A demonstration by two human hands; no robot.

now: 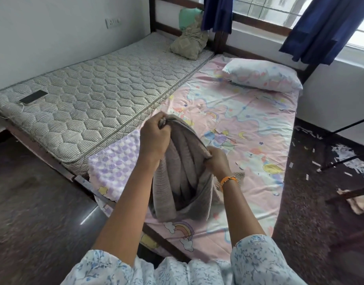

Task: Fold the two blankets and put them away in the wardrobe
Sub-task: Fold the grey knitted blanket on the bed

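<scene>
Grey blanket (181,173) bunched up over the bed (248,124), top edge pinched in both fists: left hand (154,138) higher, right hand (216,159) lower. Purple dotted one (115,163) beside it, maybe folded.

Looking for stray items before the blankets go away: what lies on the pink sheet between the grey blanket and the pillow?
In the head view, nothing: the printed pink sheet runs bare from the grey blanket to the pillow.

I count two blankets: a grey one (183,177) and a purple-dotted one (115,161) at the bed's near-left edge. Two mattresses, two pillows, one phone (33,96).
</scene>
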